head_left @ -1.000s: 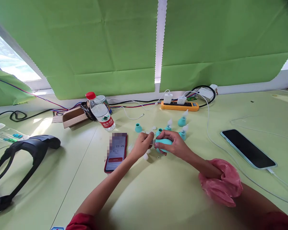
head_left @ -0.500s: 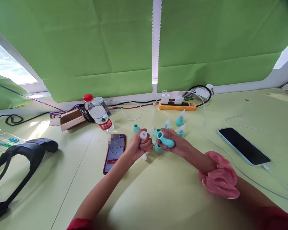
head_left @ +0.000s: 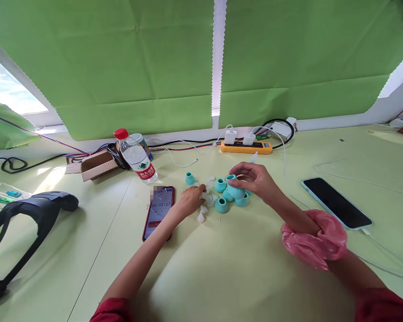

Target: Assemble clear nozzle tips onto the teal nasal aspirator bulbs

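Observation:
My right hand holds a turquoise squeeze bulb by its neck, thumb and fingers round the opening, low over other bulbs. My left hand reaches down to a pile of translucent white plastic pieces, fingers bent and apart, the tips partly hidden. Several open-necked bulbs stand or lie between my hands, one bulb at the front and another bulb alone beyond my left hand. Behind my right hand a clear nozzle tip shows. A white cone-shaped tip lies nearest me.
A red-cased phone showing a timer lies left of the pile. Behind it stand a water bottle and an open cardboard box. An orange power strip is at the back, a charging phone right, a black strap frame left.
My left hand has opened from its fist round a white tubular part and lowered to the white pieces. My right hand has turned the bulb more upright and set it among the others.

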Motion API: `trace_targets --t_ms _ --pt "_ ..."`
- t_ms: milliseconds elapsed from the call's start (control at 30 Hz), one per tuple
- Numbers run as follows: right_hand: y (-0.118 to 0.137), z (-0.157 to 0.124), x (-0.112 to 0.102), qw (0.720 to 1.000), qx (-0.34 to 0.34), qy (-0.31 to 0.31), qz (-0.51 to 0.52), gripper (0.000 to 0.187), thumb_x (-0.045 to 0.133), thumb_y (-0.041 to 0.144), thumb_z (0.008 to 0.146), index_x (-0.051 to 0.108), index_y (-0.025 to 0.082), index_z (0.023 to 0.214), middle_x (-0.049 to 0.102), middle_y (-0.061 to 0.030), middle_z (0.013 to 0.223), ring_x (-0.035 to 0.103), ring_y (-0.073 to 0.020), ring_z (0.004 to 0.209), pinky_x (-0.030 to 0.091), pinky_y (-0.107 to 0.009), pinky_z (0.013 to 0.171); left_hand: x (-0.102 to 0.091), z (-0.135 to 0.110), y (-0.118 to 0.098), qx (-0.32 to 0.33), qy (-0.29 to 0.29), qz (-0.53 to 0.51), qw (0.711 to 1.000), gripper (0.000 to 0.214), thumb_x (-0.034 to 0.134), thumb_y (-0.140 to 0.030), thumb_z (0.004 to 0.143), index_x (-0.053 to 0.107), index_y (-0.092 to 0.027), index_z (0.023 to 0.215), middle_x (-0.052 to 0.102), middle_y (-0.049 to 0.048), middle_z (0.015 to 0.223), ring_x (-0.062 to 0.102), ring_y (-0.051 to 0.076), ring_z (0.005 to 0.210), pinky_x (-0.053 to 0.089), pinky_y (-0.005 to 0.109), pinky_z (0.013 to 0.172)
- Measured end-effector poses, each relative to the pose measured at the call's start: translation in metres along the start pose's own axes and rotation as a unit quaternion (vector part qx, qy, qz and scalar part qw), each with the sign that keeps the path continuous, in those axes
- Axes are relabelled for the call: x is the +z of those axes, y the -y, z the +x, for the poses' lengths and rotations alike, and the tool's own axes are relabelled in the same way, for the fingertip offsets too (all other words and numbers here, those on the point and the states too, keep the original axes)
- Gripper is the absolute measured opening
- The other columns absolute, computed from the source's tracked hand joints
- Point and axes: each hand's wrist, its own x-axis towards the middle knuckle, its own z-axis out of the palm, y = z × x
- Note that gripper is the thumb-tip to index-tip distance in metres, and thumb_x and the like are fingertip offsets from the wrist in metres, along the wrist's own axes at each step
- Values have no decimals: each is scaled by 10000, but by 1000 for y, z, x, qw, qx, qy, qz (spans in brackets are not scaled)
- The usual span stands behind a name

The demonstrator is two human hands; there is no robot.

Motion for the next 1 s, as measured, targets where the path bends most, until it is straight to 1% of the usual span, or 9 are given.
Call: trace_targets --t_ms 233,400,500,567,633,700,800,900,1000 --pt "-2 2 -10 967 -103 -79 -217 194 659 305 599 560 164 688 610 -24 728 534 -144 651 432 -293 630 5 -1 5 55 46 -4 997 414 533 -298 738 484 -156 1123 549 80 954 547 213 873 419 297 760" --pt "-3 3 -18 930 -164 -125 -305 153 620 305 637 546 173 654 604 -10 666 531 -130 590 431 -268 588 1 -2 2 80 28 20 996 379 500 -246 757 472 -161 1125 502 88 986 531 203 868 433 306 760" --pt "2 3 -27 902 -140 -129 -387 153 612 313 633 538 179 630 579 0 589 521 -129 527 429 -268 563 2 -2 -2 75 -26 67 995 387 478 -306 773 458 -167 1133 452 121 1114 476 242 984 428 357 794" --pt "7 3 -35 888 -94 -111 -437 153 615 311 617 532 183 601 569 2 549 525 -135 507 430 -270 549 6 -3 -3 61 -37 91 993 562 487 -424 753 353 -173 1237 361 155 1252 393 303 1100 398 436 836" --pt "11 2 -42 877 -52 -98 -467 143 614 305 607 536 188 582 567 3 525 539 -145 508 429 -265 534 13 -4 -2 49 -3 105 993 763 496 -535 705 217 -172 1315 238 178 1356 279 368 1192 333 529 880" --pt "15 1 -49 871 -26 -98 -481 140 614 308 601 545 192 569 560 8 500 550 -151 509 429 -261 526 21 -4 -2 36 39 115 992 834 479 -572 699 139 -163 1341 151 183 1400 177 402 1241 268 586 904" --pt "17 1 -61 877 -19 -98 -470 163 617 337 601 554 191 567 566 12 507 557 -144 506 436 -255 531 29 -4 -3 26 43 134 990 719 443 -481 774 138 -164 1343 123 169 1415 124 400 1262 282 584 906" --pt "17 1 -70 887 -32 -102 -449 187 612 370 609 566 190 588 573 12 527 555 -136 503 440 -250 532 34 -4 -3 54 20 146 988 561 462 -321 805 246 -190 1306 194 145 1402 195 375 1254 355 529 892" --pt "15 4 -72 881 -31 -94 -463 183 613 362 603 568 186 582 579 3 541 554 -143 505 434 -256 524 35 -5 0 89 10 147 985 463 473 -204 793 355 -182 1240 253 133 1382 266 358 1231 389 480 884"
